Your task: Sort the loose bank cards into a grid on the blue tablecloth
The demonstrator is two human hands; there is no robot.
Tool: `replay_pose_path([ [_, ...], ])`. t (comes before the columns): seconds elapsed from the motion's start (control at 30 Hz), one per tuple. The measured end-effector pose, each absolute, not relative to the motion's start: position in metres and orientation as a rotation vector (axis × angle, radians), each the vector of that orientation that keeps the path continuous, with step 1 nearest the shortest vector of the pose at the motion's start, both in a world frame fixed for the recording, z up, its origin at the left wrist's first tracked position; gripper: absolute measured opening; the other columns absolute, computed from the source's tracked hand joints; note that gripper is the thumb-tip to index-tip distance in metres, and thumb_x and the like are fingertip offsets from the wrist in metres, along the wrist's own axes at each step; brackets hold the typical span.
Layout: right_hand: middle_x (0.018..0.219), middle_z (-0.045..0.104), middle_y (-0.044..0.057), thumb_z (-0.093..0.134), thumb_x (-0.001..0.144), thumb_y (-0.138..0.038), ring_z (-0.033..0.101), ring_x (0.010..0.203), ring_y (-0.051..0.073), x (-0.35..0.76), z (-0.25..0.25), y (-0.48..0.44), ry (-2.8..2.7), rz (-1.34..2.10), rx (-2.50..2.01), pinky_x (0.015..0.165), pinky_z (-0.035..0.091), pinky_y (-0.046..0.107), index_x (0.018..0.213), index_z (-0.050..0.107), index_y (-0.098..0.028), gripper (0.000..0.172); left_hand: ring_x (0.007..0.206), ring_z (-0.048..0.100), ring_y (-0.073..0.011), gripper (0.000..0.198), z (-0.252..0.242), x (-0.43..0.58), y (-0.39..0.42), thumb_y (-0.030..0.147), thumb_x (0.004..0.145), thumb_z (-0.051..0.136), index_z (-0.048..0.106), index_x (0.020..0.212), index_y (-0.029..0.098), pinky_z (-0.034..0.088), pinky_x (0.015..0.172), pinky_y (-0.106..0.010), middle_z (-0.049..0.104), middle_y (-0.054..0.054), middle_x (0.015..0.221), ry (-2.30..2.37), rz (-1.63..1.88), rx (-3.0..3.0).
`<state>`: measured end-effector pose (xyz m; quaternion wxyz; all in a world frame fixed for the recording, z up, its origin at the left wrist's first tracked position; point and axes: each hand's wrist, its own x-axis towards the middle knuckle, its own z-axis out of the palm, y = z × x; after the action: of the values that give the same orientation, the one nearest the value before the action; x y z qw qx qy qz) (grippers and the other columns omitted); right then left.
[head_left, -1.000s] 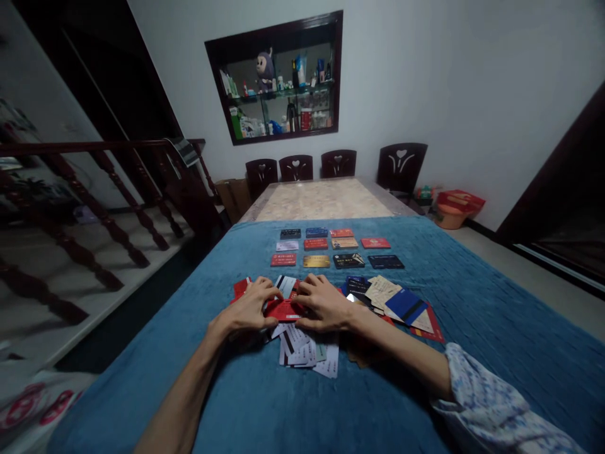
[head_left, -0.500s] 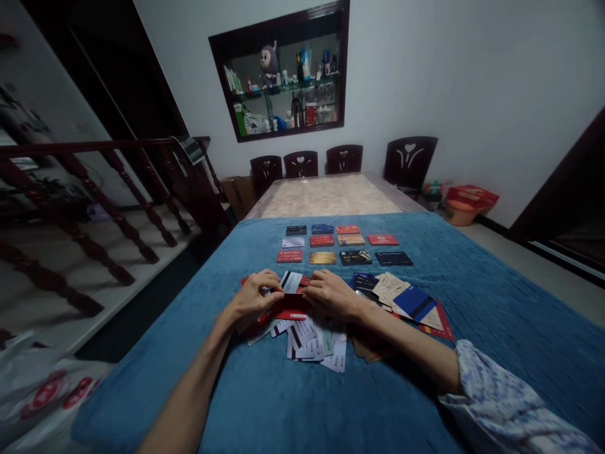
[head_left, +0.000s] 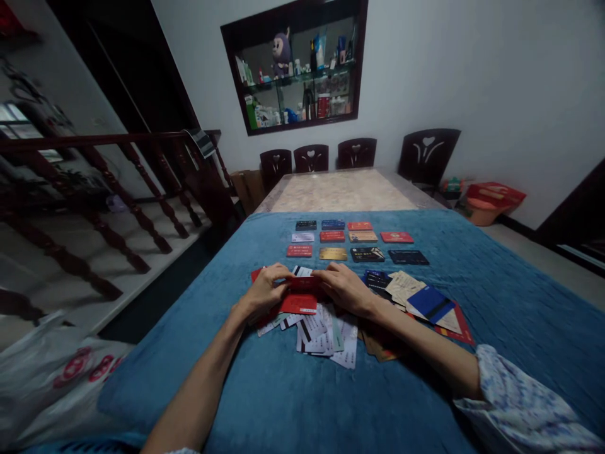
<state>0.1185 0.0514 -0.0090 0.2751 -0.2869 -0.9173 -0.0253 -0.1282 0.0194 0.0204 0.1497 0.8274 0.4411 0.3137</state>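
Observation:
Between my two hands is a dark red card (head_left: 304,284), gripped at its left end by my left hand (head_left: 269,287) and at its right end by my right hand (head_left: 344,287). Both hands have their fingers closed on it, just above a loose pile of cards. A bright red card (head_left: 299,304) lies right below it, and a card with a black stripe (head_left: 302,271) shows behind. White cards (head_left: 316,334) spread out toward me. To the right of my right hand lie a blue card with a black stripe (head_left: 430,304) and beige cards (head_left: 404,287).
Beyond my hands, cards lie in rows on the blue cloth (head_left: 236,391), among them a gold card (head_left: 333,253) and a black card (head_left: 409,257). Dark chairs (head_left: 357,153) stand at the table's far end. A plastic bag (head_left: 57,378) is at the lower left.
The dark red card has tilted up between my hands and now hides more of the striped card behind it. The whole view has shifted slightly, moving the scene rightward.

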Motion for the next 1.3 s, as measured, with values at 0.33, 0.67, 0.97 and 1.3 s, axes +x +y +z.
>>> replay_pose_path([
  [0.33,0.093,0.07,0.008,0.05,0.093,-0.014,0.051,0.087,0.022,0.121,-0.011,0.051,-2.487,-0.079,-0.815,0.076,0.039,0.033,0.135,0.054,-0.021,0.043,0.1,0.062,-0.0186,0.046,0.01,-0.125,0.022,0.0,0.078,0.054,0.067,0.117,0.02,0.048,0.095,-0.036,0.069,-0.006,0.11,1.305,0.879,2.455],
  [0.67,0.093,0.07,0.009,0.044,0.097,-0.018,0.051,0.089,0.023,0.12,-0.012,0.052,-2.482,-0.218,-0.844,0.077,0.035,0.034,0.139,0.052,-0.02,0.042,0.097,0.06,-0.0207,0.042,-0.003,-0.12,0.023,0.006,0.084,0.054,0.057,0.124,0.02,0.049,0.093,-0.04,0.066,-0.007,0.11,1.454,0.902,2.481],
  [0.97,0.109,0.066,0.014,0.054,0.092,-0.021,0.049,0.097,0.026,0.121,-0.006,0.05,-2.506,-0.23,-0.889,0.081,0.036,0.036,0.143,0.045,-0.015,0.052,0.097,0.061,-0.019,0.044,-0.006,-0.112,0.023,0.004,0.083,0.053,0.057,0.123,0.021,0.049,0.092,-0.038,0.067,-0.006,0.111,1.49,1.026,2.485],
  [1.3,0.117,0.064,0.017,0.06,0.086,-0.021,0.049,0.104,0.028,0.124,0.001,0.051,-2.512,-0.261,-0.971,0.087,0.036,0.039,0.142,0.044,-0.011,0.059,0.106,0.059,-0.0213,0.049,-0.003,-0.107,0.021,0.007,0.083,0.056,0.054,0.13,0.021,0.047,0.096,-0.041,0.065,-0.008,0.121,1.464,1.033,2.508],
])
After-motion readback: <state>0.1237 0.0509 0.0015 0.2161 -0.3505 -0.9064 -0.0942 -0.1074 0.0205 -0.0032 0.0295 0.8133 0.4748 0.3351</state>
